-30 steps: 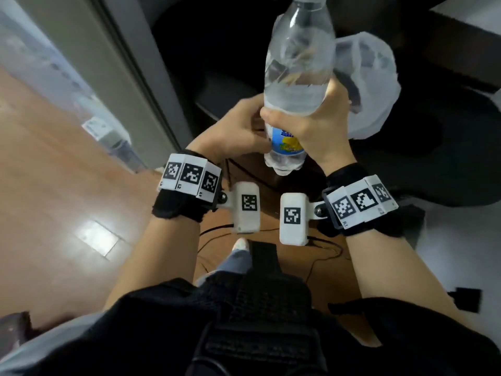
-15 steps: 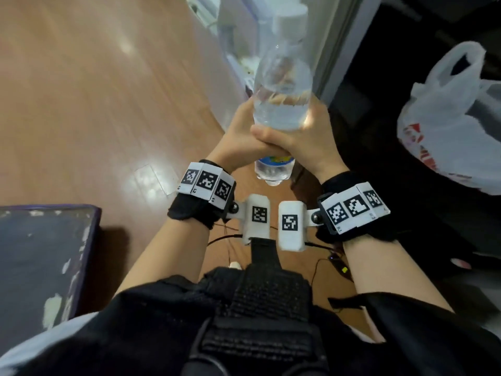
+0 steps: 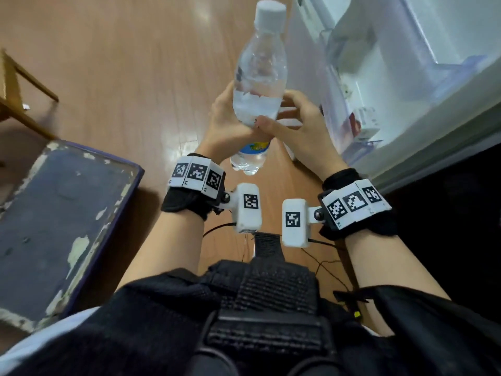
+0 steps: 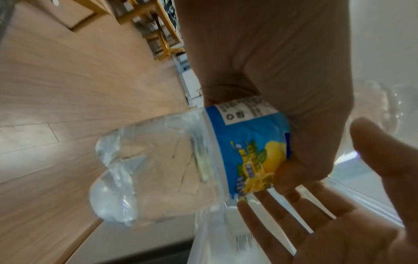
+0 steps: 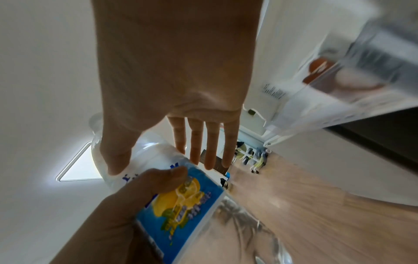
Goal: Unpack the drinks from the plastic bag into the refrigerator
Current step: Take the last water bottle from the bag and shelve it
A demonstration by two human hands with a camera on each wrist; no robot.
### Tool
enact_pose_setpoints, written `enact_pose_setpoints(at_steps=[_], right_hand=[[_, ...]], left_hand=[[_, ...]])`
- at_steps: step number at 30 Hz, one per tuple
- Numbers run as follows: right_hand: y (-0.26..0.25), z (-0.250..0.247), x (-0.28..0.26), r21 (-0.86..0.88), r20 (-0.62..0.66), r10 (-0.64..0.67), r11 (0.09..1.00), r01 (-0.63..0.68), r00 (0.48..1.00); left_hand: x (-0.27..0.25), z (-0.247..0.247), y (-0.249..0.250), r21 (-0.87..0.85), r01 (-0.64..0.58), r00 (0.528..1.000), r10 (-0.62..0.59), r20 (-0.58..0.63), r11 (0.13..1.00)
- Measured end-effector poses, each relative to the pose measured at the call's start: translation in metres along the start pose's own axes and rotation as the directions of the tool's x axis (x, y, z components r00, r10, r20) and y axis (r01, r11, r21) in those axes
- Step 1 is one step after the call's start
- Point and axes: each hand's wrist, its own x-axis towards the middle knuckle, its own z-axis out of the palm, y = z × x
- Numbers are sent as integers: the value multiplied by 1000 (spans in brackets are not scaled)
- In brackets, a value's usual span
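Observation:
A clear plastic drink bottle with a white cap and a blue-and-yellow lemon label stands upright in front of me. My left hand grips it around the label, thumb curled over the front. My right hand lies against the bottle's right side with straight fingers and only its thumb on the plastic. The open refrigerator is at the upper right, and its door shelf holds some items. The plastic bag is out of view.
A dark worn-topped stool or low table sits on the wooden floor at my left. A wooden chair leg shows at the far left. A dark area lies along the right, below the refrigerator.
My view has swung from the plastic bag to the open refrigerator, with the bottle carried along. My right hand has let go of its grip and straightened; the left hand now holds the bottle.

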Motion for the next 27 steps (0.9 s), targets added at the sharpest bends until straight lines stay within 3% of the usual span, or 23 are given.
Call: enact_pose_setpoints(at_steps=[9,16,20,27], right_hand=[[12,16,122,56,130,-35,998,28,991],[8,38,210,80,173,-43,996,30,984],[6,52,276,111,124,-24,994,10,992],[-3,75,385,159,-51,56,986,-47,997]], left_hand=[[88,-48,-22,90,54,975,-33,-220,995],[167,-82,-36,95,88,964,-61,-258,992],[233,-110,-47,88,92,972,-70,-225,992],[359,-156,-46,37,104,994,-104,-18,994]])
